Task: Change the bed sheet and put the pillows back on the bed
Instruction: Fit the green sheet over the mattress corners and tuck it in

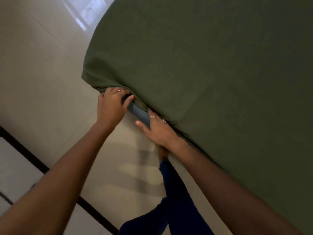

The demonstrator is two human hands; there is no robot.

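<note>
Left hand (112, 106) is curled round the sheet (203, 65) hem right at the bed corner, thumb hooked under the fold. Right hand (155, 128) sits just at its 4 o'clock with fingers pushed in under the edge, thumb sticking out; I can't tell if it's actually gripping cloth or only pressing. Between them a strip of grey-blue mattress (139, 115) shows where the green sheet isn't pulled down yet.

The sheet covers the whole top of the bed, from 12 to 5 o'clock in my view. It looks soft, light and a bit stretchy, so I'd guess it slides back up if let go. The mattress is the heavy, floppy part. I'd take the hem itself, near the corner, not the flat cloth. No pillows in view.
</note>
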